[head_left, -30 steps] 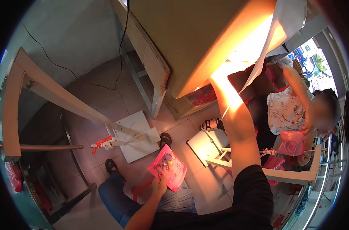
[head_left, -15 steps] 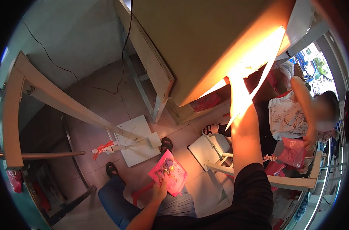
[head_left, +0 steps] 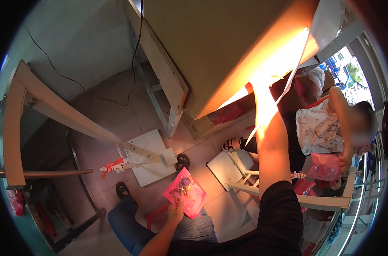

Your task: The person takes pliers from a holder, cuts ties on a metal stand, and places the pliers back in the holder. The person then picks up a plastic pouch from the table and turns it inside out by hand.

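Note:
My left hand (head_left: 176, 210) grips a flat pink printed packet (head_left: 186, 193) by its lower edge, above my lap. My right arm reaches up to the brightly lit edge of a large tan panel (head_left: 211, 51). My right hand (head_left: 259, 80) is washed out by the glare there, and its fingers and anything in them cannot be made out. A pale strip (head_left: 283, 91) hangs beside that forearm.
A co-worker (head_left: 319, 128) sits at the right, a hand on another pink packet (head_left: 324, 166). A white stool (head_left: 230, 166) stands between us. At left are a pale frame (head_left: 68, 109), a white board (head_left: 151, 164) and red ties (head_left: 112, 167). A dark cord (head_left: 137, 51) hangs down.
The whole view has shifted slightly, so most things appear a little further left. My left hand still holds the packet, and my right arm remains raised at the bright edge.

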{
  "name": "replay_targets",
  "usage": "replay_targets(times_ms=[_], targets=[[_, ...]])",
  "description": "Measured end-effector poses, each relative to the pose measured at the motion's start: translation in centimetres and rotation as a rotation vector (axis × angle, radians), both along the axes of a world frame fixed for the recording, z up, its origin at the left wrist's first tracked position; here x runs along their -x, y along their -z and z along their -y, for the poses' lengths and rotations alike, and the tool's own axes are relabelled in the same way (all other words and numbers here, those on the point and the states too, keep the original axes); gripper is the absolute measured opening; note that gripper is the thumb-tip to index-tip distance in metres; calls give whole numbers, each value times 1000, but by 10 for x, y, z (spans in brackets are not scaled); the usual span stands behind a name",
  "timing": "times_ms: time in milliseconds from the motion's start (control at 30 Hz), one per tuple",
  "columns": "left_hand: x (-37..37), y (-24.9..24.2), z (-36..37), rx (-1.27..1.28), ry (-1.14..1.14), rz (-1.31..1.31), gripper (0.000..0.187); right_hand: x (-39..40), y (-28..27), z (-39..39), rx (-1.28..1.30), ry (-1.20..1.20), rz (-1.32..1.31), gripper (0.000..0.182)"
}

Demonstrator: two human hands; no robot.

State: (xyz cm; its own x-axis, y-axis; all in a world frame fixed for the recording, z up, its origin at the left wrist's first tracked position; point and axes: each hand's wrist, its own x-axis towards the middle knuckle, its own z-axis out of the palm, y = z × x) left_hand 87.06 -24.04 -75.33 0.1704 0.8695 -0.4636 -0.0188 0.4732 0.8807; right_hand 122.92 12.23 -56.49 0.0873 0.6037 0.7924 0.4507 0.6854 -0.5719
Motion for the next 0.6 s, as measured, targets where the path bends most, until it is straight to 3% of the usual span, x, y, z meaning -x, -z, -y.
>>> replay_targets(times_ms=[600], targets=[[3, -9, 3, 33, 51, -94, 29, -16, -3, 24, 55, -97, -292, 18]])
